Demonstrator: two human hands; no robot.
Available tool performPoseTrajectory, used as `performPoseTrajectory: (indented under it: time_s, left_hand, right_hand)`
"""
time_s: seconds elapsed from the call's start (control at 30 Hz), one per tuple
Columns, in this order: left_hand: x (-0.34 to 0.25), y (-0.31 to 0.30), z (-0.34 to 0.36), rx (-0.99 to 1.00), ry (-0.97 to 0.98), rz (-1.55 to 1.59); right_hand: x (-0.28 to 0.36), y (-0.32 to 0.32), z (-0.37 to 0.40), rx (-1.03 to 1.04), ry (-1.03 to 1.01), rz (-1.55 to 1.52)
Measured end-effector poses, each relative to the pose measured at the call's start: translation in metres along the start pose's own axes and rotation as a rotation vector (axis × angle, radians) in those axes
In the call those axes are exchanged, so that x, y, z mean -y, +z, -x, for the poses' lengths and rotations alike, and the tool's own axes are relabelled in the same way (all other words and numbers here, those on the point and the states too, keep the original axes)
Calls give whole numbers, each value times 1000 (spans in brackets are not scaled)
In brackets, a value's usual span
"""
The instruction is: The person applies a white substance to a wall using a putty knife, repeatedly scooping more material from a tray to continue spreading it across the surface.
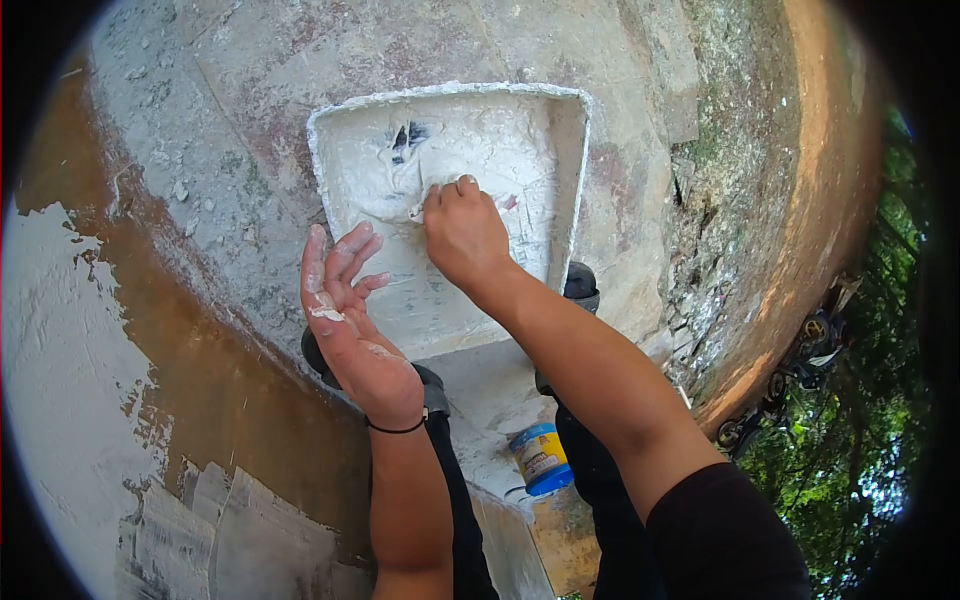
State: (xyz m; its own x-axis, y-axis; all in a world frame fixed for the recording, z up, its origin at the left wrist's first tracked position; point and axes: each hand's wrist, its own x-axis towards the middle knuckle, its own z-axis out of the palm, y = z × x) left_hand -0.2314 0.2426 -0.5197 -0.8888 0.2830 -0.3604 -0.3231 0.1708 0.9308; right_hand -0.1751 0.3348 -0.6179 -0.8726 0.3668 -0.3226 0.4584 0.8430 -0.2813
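Observation:
A shallow tray with a paste-crusted rim (450,90) rests on the ground, its inside coated with thick white paste (485,135). My right hand (466,232) is over the middle of the tray, knuckles up and fingers curled down at the paste. Whatever those fingers grip is hidden beneath them. Beside the tray's left wall, my left hand (357,325) is raised with the palm turned toward the tray. Its fingers are apart, nothing is in it, and white paste smears the fingers and thumb. A dark band circles the left wrist.
A blue and yellow tub (540,458) stands between my legs, behind the tray. Along the left runs a brown wall (240,390) partly coated white. Rough, broken ground (715,230) lies to the right, with a motorbike (818,335) and greenery beyond.

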Motion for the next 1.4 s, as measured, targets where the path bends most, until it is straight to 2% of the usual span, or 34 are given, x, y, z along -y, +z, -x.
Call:
performPoseTrajectory:
  time_s: [0.07,0.17,0.23,0.3,0.4,0.53,0.7,0.77,0.8,0.87,0.93,0.97,1.03,1.17,1.23,1.4]
  left_hand:
    - [-3,-2,2,-2,-6,17]
    - [-5,-5,-1,-17,4,10]
    - [-4,-6,-2,-31,2,7]
    - [-3,-8,-1,-45,-4,-3]
    - [-1,-4,2,-68,-25,-40]
    - [-2,-2,5,-96,-45,-21]
    - [-10,-9,6,-150,-11,11]
    - [-16,-14,7,-187,17,-1]
    - [-19,-17,8,-188,35,-29]
    - [-25,-22,10,-182,43,-60]
    - [-32,-23,15,-170,32,-91]
    - [-33,-22,19,-171,38,-87]
    - [-35,-23,31,-122,8,-148]
    - [-55,-16,58,-5,7,-232]
    - [-78,-12,71,-38,-5,-272]
    - [-135,2,108,8,-6,-306]
  right_hand:
    - [17,-2,11,-6,-78,-82]
    - [7,-19,23,-50,-137,-120]
    - [-10,-33,25,-12,-89,-155]
    - [-27,-40,23,-105,25,-43]
    - [-34,-23,18,-78,107,-10]
    - [14,6,16,-67,66,-25]
    - [59,0,16,-84,92,-202]
    - [62,-8,20,-23,123,-429]
    - [57,-22,22,-58,134,-523]
    - [30,-26,29,-43,182,-620]
    - [0,-31,37,161,522,-1003]
    - [-13,-35,45,156,518,-1001]
    - [-34,-43,59,213,733,-1410]
    - [-53,-85,83,284,767,-1639]
    - [-49,-114,88,298,858,-1831]
    - [-54,-184,103,363,816,-1961]
